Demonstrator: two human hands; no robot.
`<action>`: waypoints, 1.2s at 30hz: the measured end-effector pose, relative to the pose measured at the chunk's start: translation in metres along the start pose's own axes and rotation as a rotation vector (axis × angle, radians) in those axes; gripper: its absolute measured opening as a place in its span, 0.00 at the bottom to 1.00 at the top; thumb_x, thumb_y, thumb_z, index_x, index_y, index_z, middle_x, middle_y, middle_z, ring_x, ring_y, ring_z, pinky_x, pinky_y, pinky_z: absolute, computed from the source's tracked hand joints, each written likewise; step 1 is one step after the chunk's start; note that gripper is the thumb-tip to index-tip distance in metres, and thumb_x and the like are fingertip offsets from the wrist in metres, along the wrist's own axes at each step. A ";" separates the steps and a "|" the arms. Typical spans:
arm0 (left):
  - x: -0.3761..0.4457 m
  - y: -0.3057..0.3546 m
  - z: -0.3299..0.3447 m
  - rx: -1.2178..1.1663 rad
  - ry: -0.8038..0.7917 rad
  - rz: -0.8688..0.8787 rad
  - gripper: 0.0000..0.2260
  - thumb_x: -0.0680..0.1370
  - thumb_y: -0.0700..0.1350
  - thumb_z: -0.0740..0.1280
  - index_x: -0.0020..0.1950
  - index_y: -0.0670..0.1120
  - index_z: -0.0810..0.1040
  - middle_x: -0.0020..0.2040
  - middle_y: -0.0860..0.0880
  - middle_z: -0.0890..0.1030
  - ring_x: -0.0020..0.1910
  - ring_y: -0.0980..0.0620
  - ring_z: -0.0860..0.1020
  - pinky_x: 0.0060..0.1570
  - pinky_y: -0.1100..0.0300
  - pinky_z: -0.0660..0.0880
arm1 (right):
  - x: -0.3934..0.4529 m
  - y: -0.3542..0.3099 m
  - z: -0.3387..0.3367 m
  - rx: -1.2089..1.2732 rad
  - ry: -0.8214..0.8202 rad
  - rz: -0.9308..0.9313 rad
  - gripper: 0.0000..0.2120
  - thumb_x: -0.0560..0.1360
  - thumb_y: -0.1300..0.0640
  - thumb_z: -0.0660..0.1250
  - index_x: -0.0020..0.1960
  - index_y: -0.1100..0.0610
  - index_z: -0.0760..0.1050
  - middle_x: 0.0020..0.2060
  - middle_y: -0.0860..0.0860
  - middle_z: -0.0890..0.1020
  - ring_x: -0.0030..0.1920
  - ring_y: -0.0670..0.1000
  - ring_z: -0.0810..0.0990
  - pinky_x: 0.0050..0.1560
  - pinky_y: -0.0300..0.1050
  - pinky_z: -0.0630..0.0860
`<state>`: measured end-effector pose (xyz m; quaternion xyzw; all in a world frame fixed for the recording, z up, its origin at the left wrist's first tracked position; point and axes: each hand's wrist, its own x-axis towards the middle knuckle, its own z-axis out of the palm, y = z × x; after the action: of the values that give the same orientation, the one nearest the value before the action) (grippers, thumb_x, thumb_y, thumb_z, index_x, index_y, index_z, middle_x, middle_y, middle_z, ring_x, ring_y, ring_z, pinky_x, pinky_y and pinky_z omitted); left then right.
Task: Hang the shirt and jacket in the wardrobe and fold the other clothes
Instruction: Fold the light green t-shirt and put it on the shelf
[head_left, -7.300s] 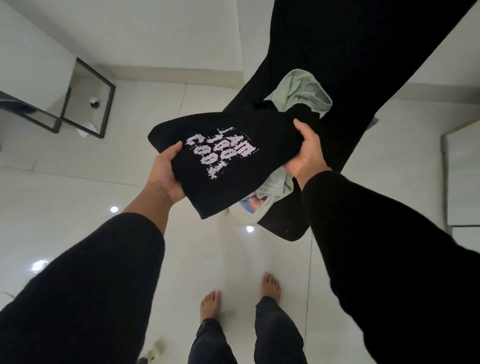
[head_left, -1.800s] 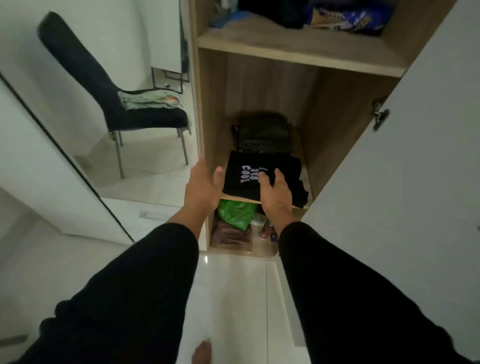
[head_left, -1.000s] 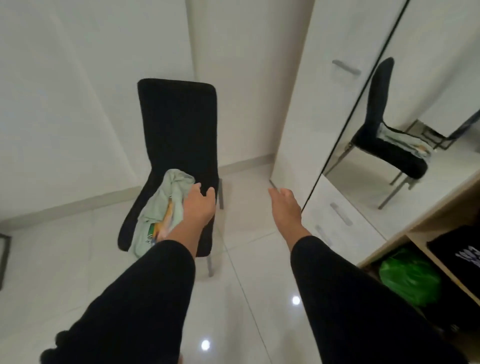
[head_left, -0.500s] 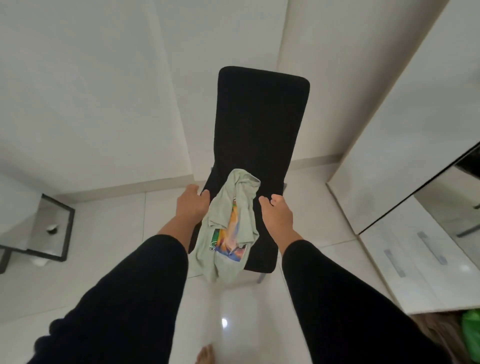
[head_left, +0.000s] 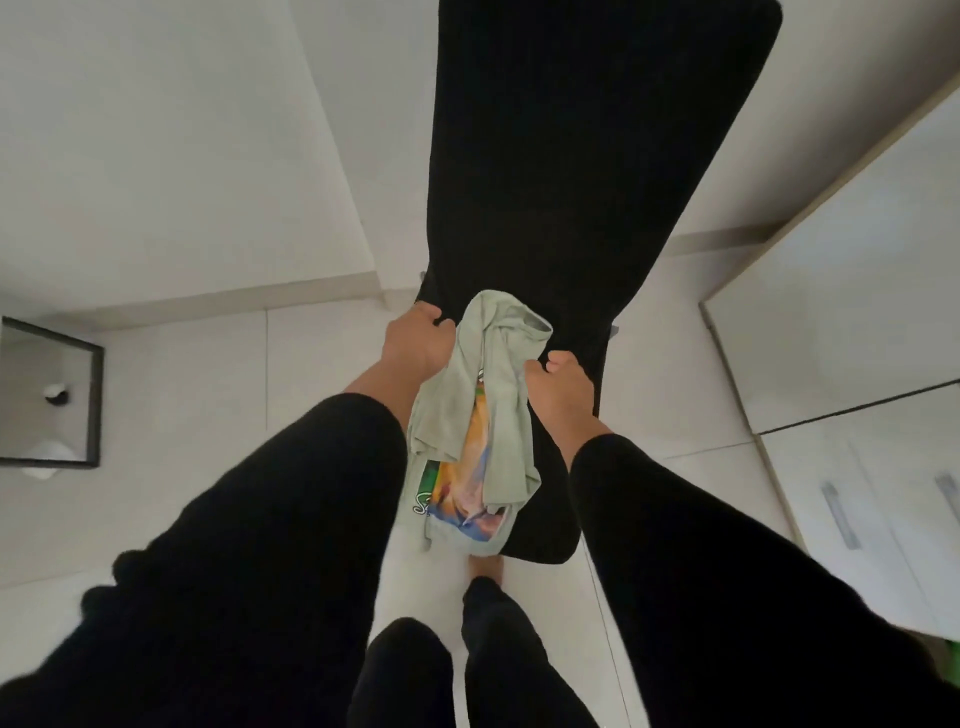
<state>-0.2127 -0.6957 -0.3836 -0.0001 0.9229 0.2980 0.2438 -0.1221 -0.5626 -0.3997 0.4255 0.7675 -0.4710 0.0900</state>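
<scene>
Both arms in black sleeves reaching forward and down. Left hand (head_left: 415, 343) curled, fingers bent around pale green cloth. Right hand (head_left: 558, 387) knuckles up, fingertips tucked into the same cloth. Bare foot (head_left: 485, 566) showing below.

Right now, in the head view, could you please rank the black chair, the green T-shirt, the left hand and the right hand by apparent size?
1. black chair, by far the largest.
2. green T-shirt, crumpled on the seat.
3. left hand and right hand: they look alike, so I will not rank them.
</scene>
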 end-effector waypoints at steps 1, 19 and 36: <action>0.015 -0.001 0.007 0.007 -0.020 -0.006 0.18 0.79 0.48 0.56 0.62 0.37 0.73 0.59 0.39 0.78 0.57 0.40 0.76 0.52 0.57 0.68 | 0.013 -0.001 0.006 -0.014 -0.010 0.012 0.23 0.78 0.52 0.61 0.72 0.58 0.64 0.66 0.55 0.73 0.64 0.53 0.73 0.55 0.41 0.68; 0.204 -0.020 0.124 0.012 -0.038 -0.011 0.24 0.77 0.47 0.64 0.72 0.47 0.64 0.65 0.45 0.72 0.59 0.45 0.76 0.57 0.52 0.75 | 0.194 0.020 0.133 -0.038 0.029 0.137 0.14 0.78 0.52 0.61 0.60 0.58 0.75 0.54 0.52 0.80 0.54 0.52 0.79 0.51 0.42 0.74; 0.198 -0.029 0.125 -0.160 -0.130 0.124 0.12 0.82 0.48 0.54 0.59 0.47 0.73 0.46 0.50 0.75 0.41 0.54 0.73 0.40 0.62 0.68 | 0.200 0.024 0.148 0.041 0.130 0.129 0.07 0.73 0.47 0.60 0.39 0.47 0.73 0.42 0.48 0.79 0.47 0.53 0.80 0.54 0.56 0.77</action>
<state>-0.3271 -0.6224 -0.5767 0.0567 0.8765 0.3847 0.2837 -0.2679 -0.5625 -0.6034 0.5055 0.7329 -0.4512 0.0613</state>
